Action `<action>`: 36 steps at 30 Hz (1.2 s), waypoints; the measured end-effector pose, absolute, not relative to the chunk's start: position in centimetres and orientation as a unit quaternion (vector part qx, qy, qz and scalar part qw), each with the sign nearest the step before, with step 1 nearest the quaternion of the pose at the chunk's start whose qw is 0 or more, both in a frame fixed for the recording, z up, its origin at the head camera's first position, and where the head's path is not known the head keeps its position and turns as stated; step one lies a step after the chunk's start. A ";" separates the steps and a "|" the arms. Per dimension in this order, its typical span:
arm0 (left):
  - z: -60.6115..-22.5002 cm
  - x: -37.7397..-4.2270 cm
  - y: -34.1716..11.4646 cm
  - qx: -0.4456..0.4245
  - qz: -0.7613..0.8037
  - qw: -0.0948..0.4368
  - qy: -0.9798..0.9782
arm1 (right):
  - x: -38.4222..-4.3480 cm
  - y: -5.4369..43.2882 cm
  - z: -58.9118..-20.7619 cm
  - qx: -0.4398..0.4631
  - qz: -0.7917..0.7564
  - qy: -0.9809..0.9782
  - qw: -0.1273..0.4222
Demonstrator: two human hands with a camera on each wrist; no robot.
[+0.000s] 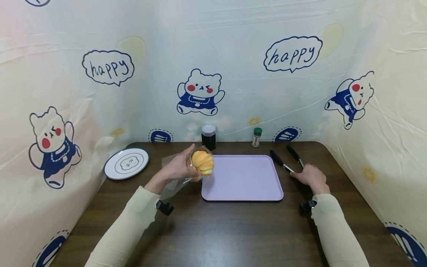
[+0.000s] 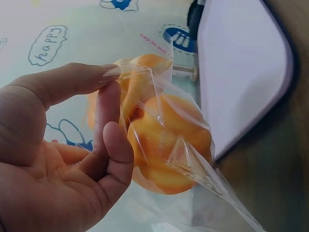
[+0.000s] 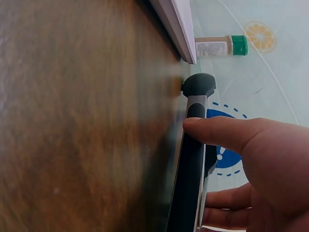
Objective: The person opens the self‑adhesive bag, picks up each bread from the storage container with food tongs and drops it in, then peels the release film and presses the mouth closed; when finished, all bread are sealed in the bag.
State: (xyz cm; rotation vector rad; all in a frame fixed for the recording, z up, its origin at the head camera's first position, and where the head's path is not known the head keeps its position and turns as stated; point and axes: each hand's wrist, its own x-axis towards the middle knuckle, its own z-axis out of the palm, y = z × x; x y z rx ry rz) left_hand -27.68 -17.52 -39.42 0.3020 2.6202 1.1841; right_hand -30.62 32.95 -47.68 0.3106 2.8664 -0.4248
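My left hand (image 1: 181,167) pinches a clear plastic bag (image 2: 181,164) above the table, left of the lilac tray (image 1: 247,185). Inside the bag is a golden, ridged bread bun (image 1: 202,162), its plump swirl showing through the film in the left wrist view. On the right, my right hand (image 1: 311,177) holds a pair of tongs (image 1: 282,164) with black ends and metal arms. The right wrist view shows the thumb (image 3: 212,129) on one black arm of the tongs and fingers on its far side.
A white plate (image 1: 126,164) with a dark rim lies at the back left. A dark jar (image 1: 208,138) with a pale lid and a green-capped spice bottle (image 1: 256,137) stand behind the tray. A printed cloth hangs around the wooden table (image 1: 217,230).
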 end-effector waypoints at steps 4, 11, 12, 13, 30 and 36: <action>-38.8 -27.5 -17.4 0.110 0.423 0.116 0.892 | -30.4 32.9 -47.5 0.104 -0.144 0.978 0.111; -37.7 -27.2 -16.8 0.104 0.460 0.114 0.875 | -30.0 32.0 -45.8 0.070 -0.156 0.985 0.036; -37.6 -27.2 -16.7 0.104 0.467 0.115 0.871 | -29.9 31.7 -45.4 0.060 -0.161 0.985 0.024; -37.5 -27.1 -16.6 0.106 0.474 0.116 0.866 | -29.8 31.3 -45.1 0.051 -0.167 0.984 0.016; -36.6 -26.8 -15.4 0.125 0.513 0.127 0.840 | -25.9 17.8 -41.0 -0.204 -0.272 0.937 -0.074; -36.5 -26.7 -14.7 0.126 0.527 0.123 0.831 | -24.7 13.9 -40.5 -0.275 -0.286 0.913 -0.098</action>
